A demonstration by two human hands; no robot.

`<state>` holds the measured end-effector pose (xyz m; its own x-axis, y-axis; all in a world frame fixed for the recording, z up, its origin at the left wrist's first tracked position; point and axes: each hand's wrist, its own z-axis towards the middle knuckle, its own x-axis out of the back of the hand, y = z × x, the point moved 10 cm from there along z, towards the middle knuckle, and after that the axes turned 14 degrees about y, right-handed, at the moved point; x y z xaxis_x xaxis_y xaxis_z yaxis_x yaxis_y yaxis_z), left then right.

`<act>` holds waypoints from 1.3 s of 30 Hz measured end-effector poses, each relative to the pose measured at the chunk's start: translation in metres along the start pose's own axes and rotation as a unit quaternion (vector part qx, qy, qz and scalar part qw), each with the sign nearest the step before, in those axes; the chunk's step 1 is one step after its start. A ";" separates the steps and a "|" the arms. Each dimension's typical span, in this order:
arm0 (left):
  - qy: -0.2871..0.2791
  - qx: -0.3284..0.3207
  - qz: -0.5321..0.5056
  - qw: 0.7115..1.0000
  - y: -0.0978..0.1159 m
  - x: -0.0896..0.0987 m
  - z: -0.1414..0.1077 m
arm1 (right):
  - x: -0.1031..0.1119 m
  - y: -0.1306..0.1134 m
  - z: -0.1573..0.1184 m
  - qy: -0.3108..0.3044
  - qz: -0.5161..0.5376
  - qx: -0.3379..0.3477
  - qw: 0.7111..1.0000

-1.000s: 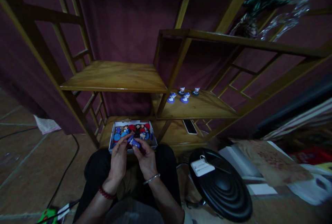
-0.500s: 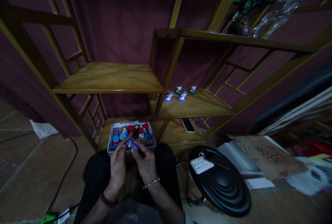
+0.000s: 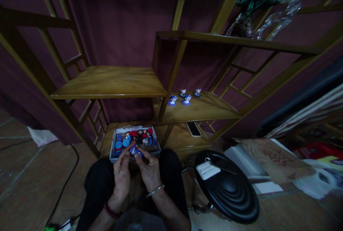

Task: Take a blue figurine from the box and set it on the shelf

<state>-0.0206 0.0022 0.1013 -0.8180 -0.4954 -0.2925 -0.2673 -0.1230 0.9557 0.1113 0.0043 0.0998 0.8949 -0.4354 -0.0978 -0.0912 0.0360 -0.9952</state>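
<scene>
Head view: left hand (image 3: pixel 122 174) and right hand (image 3: pixel 150 170) pinched one small blue figure piece (image 3: pixel 134 150) together, just in front of the box of figures (image 3: pixel 135 140). Risk: the tiny piece could slip from the fingertips and drop into the lap. Its axis and facing were too small to tell.

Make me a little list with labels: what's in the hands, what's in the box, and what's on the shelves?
left hand: fingertips on a small blue toy piece, red bead bracelet on wrist
right hand: pinches the same piece, silver bangle on wrist
box: white, on the lowest shelf, full of blue and red toy bits
middle shelf: four small figurines on blue bases
phone: lies flat on the lowest shelf, right of the box
black round stool: on the floor, white tag on top
</scene>
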 end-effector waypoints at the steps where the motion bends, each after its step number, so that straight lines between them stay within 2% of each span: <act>1: 0.003 -0.001 0.002 1.000 0.000 0.000 0.000 | 0.000 0.000 0.000 0.002 0.006 -0.004 1.000; 7: 0.004 -0.008 0.014 1.000 -0.004 0.004 0.004 | -0.008 0.003 -0.001 -0.016 0.037 -0.047 0.998; 10: 0.007 -0.014 0.018 1.000 -0.002 0.005 0.005 | -0.008 -0.001 -0.001 -0.011 0.023 -0.031 0.999; 15: 0.022 -0.011 0.009 1.000 0.003 0.007 0.006 | -0.009 -0.022 -0.004 -0.007 -0.043 0.059 0.997; 20: 0.039 0.016 -0.019 0.999 -0.003 0.012 0.009 | -0.015 -0.044 -0.009 -0.029 -0.101 0.182 0.978; 27: 0.052 0.051 -0.057 0.996 -0.007 0.013 0.009 | -0.028 -0.055 -0.018 -0.078 -0.180 0.326 0.925; 34: 0.071 0.062 -0.108 0.990 -0.006 0.011 0.009 | -0.035 -0.065 -0.027 -0.106 -0.258 0.438 0.855; 39: 0.101 0.096 -0.143 0.980 -0.011 0.015 0.010 | -0.041 -0.069 -0.035 -0.128 -0.289 0.510 0.800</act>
<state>-0.0344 0.0046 0.0858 -0.5828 -0.6268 -0.5173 -0.5780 -0.1278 0.8060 0.0655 -0.0115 0.1729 0.7312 -0.4510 0.5117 0.6572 0.6668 -0.3514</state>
